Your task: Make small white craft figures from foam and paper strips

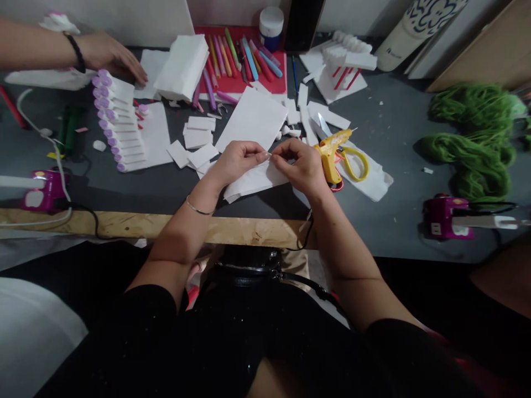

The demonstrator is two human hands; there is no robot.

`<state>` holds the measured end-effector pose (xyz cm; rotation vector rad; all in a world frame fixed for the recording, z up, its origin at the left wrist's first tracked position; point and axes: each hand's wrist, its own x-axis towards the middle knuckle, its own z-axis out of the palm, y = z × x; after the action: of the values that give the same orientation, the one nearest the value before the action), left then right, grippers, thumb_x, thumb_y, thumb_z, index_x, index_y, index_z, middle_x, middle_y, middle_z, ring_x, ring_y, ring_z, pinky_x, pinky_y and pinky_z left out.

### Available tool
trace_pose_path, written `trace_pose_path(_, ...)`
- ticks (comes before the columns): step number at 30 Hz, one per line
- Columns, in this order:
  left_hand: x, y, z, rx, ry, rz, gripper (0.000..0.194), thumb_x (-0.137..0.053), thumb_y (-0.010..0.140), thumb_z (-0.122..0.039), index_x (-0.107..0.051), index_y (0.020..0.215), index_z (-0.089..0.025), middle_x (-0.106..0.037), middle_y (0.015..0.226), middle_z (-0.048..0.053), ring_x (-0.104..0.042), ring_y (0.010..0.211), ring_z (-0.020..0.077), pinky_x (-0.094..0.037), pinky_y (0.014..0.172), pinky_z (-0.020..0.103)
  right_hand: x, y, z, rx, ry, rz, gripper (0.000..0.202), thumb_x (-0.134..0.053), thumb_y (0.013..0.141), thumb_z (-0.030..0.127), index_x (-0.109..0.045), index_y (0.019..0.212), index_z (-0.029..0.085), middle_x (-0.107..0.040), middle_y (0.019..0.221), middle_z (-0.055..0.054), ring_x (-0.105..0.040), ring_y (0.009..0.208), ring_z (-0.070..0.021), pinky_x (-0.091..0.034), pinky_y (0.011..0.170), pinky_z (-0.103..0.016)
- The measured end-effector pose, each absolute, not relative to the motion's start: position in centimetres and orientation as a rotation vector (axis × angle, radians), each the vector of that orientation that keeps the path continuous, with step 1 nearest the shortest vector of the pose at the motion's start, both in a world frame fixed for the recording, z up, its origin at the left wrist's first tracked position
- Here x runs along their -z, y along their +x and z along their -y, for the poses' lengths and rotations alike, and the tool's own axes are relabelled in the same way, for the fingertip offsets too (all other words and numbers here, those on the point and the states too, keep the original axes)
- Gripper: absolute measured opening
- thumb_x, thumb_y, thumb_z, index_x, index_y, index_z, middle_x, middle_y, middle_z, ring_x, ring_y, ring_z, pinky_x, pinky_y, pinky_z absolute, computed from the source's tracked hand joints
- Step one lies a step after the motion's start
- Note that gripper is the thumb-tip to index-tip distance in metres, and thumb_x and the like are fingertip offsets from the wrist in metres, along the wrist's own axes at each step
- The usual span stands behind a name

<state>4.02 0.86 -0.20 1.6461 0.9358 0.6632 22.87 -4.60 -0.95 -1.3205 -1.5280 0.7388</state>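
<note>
Here, left hand and right hand, nearly closed, pinch a tiny white piece.

From afar, I look through one camera worn on the person's head, facing forward and steeply down. Nearest the lens, their black top fills the bottom of my view; the left hand and right hand sit mid-picture, farther off; beyond, the grey table runs back.
</note>
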Motion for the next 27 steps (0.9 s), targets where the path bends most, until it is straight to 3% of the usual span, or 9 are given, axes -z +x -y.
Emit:
trace_pose_path(5,-0.1,4.1,-0.8,-0.659,1.614,-0.967,0.040,-0.076,0.079,-0.053,-0.077,0.085,-0.013,-0.067,0.073,0.001,-0.055,0.070,0.0119,-0.043,0.067,0.025,1.4,23.0,4.5,-0.629,-1.295,1.636,0.011,-0.063,0.086,0.024,-0.073,0.091,0.020,-0.072,0.082,-0.001,-0.060,0.072,-0.0133,-0.050,0.069,-0.030)
trace_pose_path(15,-0.5,4.2,-0.7,-0.649,1.475,-0.993,0.024,-0.075,0.076,-0.037,-0.075,0.076,-0.013,-0.065,0.069,-0.001,-0.052,0.066,0.0098,-0.041,0.065,0.024,1.5,23.2,4.6,-0.255,-1.269,1.901,0.016,-0.057,0.096,0.022,-0.072,0.089,0.024,-0.070,0.083,-0.003,-0.060,0.080,-0.0181,-0.049,0.076,-0.035)
trace_pose_path(20,-0.5,4.3,-0.7,-0.632,1.451,-0.996,0.024,-0.073,0.078,-0.036,-0.073,0.073,-0.013,-0.063,0.067,-0.001,-0.051,0.065,0.0093,-0.041,0.064,0.023,2.2,23.4,4.4,-0.134,-1.211,1.982,0.019,-0.054,0.100,0.026,-0.073,0.094,0.026,-0.072,0.091,-0.005,-0.061,0.087,-0.0211,-0.050,0.081,-0.039)
trace_pose_path(27,0.0,4.5,-0.9,-0.649,1.426,-1.027,0.035,-0.077,0.079,-0.048,-0.069,0.069,-0.016,-0.059,0.063,-0.001,-0.048,0.061,0.0097,-0.038,0.058,0.024,2.2,23.7,4.3,-0.164,-1.211,1.988,0.022,-0.054,0.102,0.028,-0.075,0.098,0.027,-0.073,0.094,-0.006,-0.062,0.090,-0.0223,-0.052,0.084,-0.041)
